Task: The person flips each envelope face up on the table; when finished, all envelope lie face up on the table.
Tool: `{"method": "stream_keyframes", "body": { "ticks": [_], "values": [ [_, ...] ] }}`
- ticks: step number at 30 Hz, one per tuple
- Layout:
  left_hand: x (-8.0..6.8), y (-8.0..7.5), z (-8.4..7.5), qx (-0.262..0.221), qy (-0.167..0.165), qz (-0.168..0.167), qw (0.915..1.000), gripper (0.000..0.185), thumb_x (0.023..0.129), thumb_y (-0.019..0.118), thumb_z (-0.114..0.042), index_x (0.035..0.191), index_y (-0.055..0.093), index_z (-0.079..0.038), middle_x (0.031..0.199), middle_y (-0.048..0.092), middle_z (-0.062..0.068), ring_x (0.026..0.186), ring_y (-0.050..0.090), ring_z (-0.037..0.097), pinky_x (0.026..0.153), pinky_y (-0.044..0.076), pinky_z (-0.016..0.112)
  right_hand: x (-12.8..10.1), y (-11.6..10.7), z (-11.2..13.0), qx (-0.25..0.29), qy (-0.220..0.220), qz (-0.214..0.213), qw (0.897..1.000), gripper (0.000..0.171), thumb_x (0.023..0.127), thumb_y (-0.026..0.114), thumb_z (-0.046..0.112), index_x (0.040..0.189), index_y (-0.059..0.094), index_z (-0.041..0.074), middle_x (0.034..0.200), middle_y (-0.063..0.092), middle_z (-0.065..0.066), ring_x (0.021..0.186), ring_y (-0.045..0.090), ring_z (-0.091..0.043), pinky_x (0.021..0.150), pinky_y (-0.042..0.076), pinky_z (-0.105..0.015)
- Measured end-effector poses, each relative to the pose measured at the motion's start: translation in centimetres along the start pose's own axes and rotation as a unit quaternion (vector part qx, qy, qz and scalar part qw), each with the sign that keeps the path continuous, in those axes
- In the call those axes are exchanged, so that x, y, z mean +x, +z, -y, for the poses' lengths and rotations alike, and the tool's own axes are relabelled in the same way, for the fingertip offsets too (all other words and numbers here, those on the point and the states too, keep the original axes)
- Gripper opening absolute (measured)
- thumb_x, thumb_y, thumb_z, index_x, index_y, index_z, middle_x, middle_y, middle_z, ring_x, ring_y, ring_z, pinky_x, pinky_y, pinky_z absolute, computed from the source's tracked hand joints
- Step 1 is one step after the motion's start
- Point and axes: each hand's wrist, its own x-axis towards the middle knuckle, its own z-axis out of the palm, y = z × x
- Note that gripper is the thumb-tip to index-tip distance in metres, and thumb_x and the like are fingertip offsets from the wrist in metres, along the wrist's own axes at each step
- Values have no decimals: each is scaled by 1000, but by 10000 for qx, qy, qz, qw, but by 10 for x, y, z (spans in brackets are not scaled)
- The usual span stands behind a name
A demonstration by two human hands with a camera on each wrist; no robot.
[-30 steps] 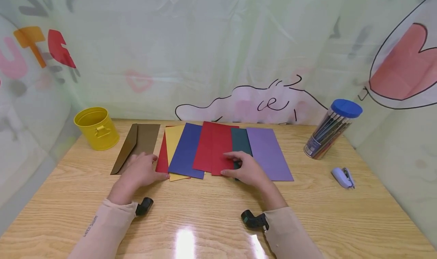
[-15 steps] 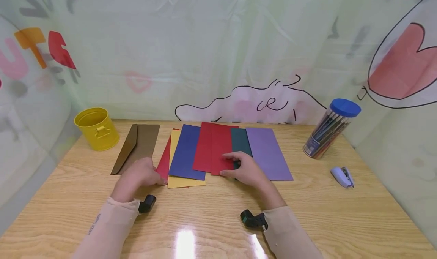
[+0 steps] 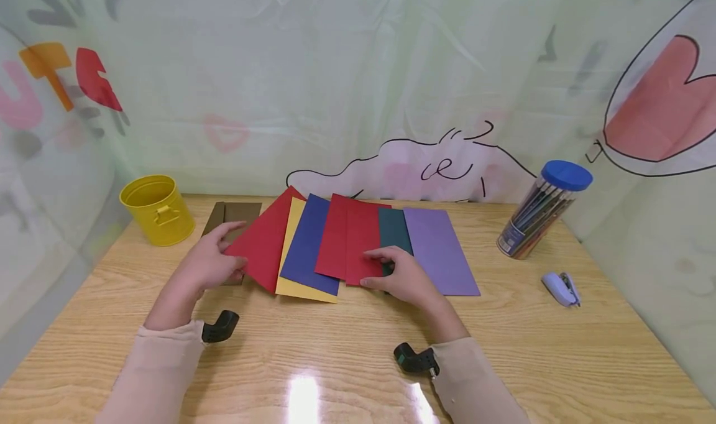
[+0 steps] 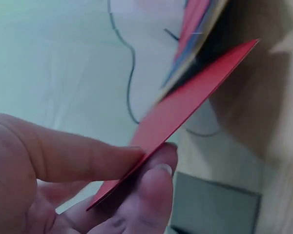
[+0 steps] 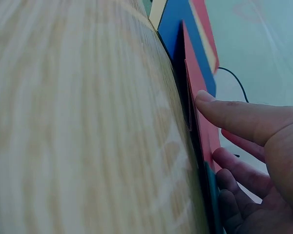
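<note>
In the head view, my left hand [image 3: 215, 256] pinches one corner of a red envelope [image 3: 263, 240] between thumb and fingers. That envelope is tilted up off the table, its far end still beside the yellow envelope [image 3: 306, 290]. The left wrist view shows the thumb on one face of the lifted red envelope [image 4: 171, 109] and the fingers behind it. My right hand [image 3: 405, 278] rests on a second red envelope [image 3: 358, 240], its thumb [image 5: 234, 111] touching the near edge. A blue envelope [image 3: 310, 247] lies between the yellow and second red ones.
A brown envelope [image 3: 242, 211] lies partly hidden behind my left hand. Green [image 3: 395, 225] and purple [image 3: 442, 250] envelopes lie to the right. A yellow bucket [image 3: 158, 211] stands at left; a pencil tub [image 3: 539, 209] and a lilac stapler [image 3: 561, 289] are at right.
My left hand slid the left red envelope nearer, then moved left and raised its corner. The yellow and blue envelopes shifted and turned slightly. My right hand stayed in place.
</note>
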Motion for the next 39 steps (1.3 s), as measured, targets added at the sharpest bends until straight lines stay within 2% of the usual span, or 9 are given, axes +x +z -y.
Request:
{"method": "stream_keyframes", "body": {
  "ticks": [5,8,14,17,21,25,28,32,39],
  "values": [
    [-8,-15,-4,154,117,-268,9995,58,100,58,-4,155,38,-6,146,45,28,92,68,32,68,55,32,0,0,0,-45,-4,32,10000,52,84,84,22,132,67,13,132,58,-7,120,51,-28,98,47,-46],
    [-13,-21,-8,330,90,-445,9984,58,101,57,-8,155,36,-7,143,48,27,94,68,33,60,49,28,0,0,-1,-67,-17,45,10000,52,84,84,22,132,67,13,132,58,-7,120,51,-28,98,47,-46],
    [-18,-26,-12,216,271,-682,9971,59,99,62,-9,154,41,-10,133,55,26,91,67,33,59,48,28,1,-1,0,34,10,33,10000,53,86,82,26,134,65,13,132,58,-7,120,51,-27,98,47,-45],
    [-19,-25,-14,-127,539,-254,9981,60,96,68,-9,151,45,-11,135,57,25,93,69,32,68,53,30,3,-1,0,293,58,-38,9995,59,93,74,34,144,56,13,132,58,-9,117,53,-27,95,49,-45],
    [-14,-15,-12,-697,850,693,9915,58,93,71,-5,147,49,-6,135,58,24,95,69,33,84,56,40,7,-3,-1,864,118,-432,9953,71,100,63,42,158,32,17,135,55,-14,107,60,-28,88,52,-44],
    [-6,1,-8,-799,945,1317,9835,54,91,72,-1,143,53,-5,121,66,20,92,68,35,85,56,44,9,-5,0,1257,172,-1123,9855,74,99,63,41,160,27,19,136,54,-15,104,63,-29,87,53,-44],
    [0,13,-3,-700,1008,1553,9802,53,91,71,0,142,55,-5,104,69,16,88,68,35,83,56,41,8,-8,2,1262,219,-1454,9811,69,96,70,35,154,40,15,130,59,-13,105,62,-29,87,53,-45],
    [6,28,4,-600,1020,1752,9774,53,91,71,2,141,56,-7,95,69,14,86,69,32,84,54,39,5,-10,2,1009,307,-1490,9832,58,91,77,28,143,56,11,126,62,-13,112,58,-31,91,52,-46],
    [13,46,10,-471,1114,1848,9753,62,84,78,1,142,56,-8,131,56,17,78,68,27,74,53,33,6,-12,-5,781,440,-1397,9861,51,90,78,23,137,62,12,126,61,-14,112,57,-32,91,51,-44]
  ]
}}
